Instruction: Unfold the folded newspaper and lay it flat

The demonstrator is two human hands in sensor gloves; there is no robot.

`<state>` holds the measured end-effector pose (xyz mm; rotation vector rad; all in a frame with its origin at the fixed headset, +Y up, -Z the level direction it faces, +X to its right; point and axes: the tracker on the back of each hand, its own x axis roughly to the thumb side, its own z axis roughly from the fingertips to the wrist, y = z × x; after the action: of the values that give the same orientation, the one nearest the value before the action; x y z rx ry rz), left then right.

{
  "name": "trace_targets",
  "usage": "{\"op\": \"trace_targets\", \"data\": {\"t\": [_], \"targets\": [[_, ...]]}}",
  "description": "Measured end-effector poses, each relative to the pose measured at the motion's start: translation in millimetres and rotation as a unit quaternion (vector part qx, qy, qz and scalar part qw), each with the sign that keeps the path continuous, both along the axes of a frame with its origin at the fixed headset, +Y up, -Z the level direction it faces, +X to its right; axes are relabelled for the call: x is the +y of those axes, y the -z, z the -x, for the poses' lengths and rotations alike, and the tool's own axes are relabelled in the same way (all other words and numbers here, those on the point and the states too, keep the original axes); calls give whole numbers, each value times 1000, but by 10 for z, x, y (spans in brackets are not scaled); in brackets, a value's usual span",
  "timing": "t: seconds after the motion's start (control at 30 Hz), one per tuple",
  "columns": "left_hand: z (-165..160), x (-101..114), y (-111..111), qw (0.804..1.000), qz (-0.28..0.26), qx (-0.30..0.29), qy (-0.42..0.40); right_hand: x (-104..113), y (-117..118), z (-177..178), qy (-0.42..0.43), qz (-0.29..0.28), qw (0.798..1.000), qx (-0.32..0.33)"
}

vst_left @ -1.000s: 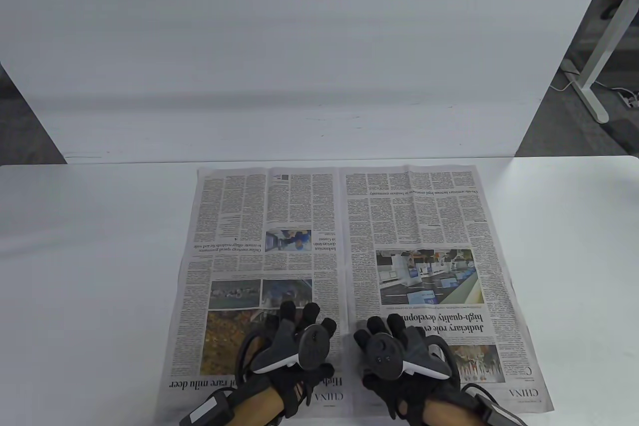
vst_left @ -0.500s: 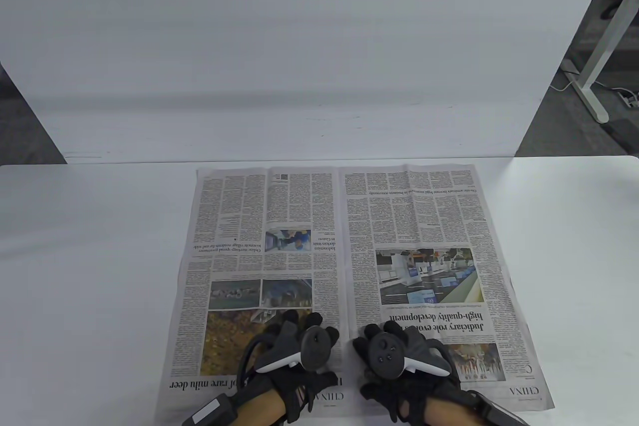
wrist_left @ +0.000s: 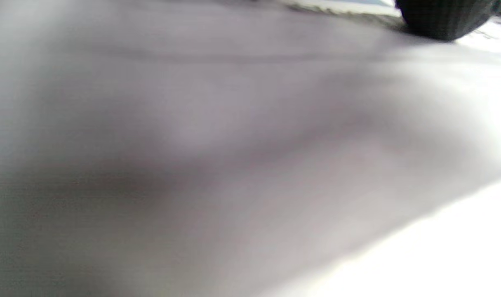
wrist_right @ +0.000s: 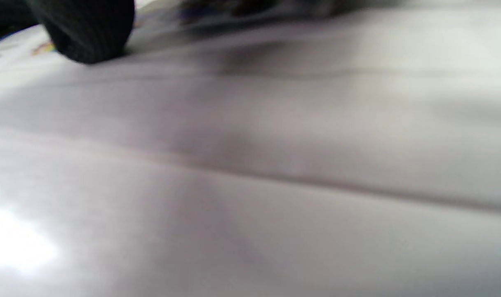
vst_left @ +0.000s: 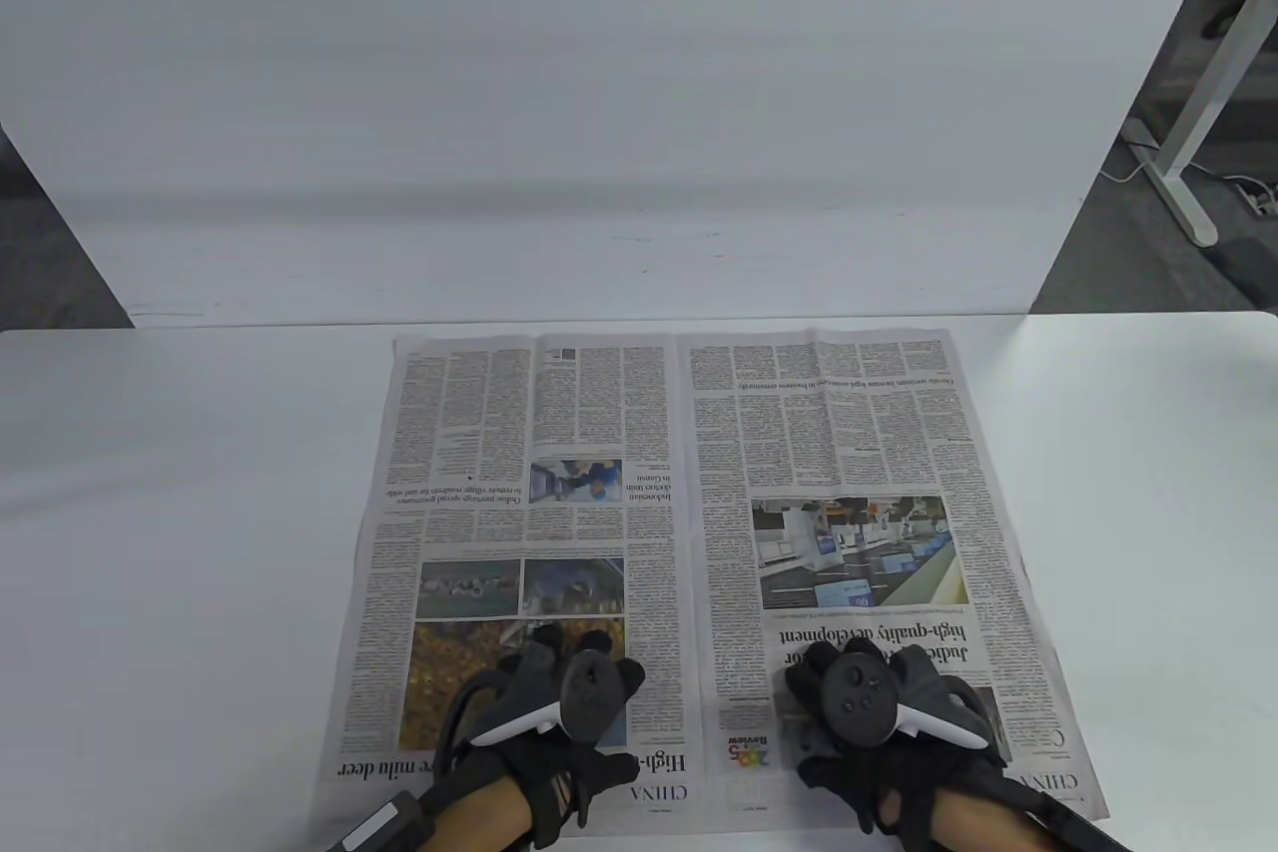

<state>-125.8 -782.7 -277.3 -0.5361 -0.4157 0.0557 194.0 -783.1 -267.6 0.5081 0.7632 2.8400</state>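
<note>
Both hands are sliding apart from the centre fold; your left hand and right hand are pressing flat, fingers relaxed, gripping nothing. You're smoothing a newspaper already lying open on the table.

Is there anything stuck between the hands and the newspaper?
Nothing visible. The left hand and the right hand both rest straight on the open newspaper, which lies spread on the white table.

Bare table L & R of newspaper
</note>
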Motion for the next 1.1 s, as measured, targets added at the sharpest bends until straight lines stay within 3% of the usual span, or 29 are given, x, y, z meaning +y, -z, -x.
{"op": "trace_targets", "data": {"t": [0.23,0.7,0.9,1.1], "targets": [[351,-11,-35,999,4,30,-9,3,1,-371,-1,3,999,-35],[1361,-34,-50,985,14,167,-30,22,18,-1195,-15,17,993,-112],[1330,67,6,984,33,178,-8,119,92,-1154,-28,54,990,-125],[1126,346,380,975,-12,219,-27,311,452,-968,40,70,983,-168]]}}
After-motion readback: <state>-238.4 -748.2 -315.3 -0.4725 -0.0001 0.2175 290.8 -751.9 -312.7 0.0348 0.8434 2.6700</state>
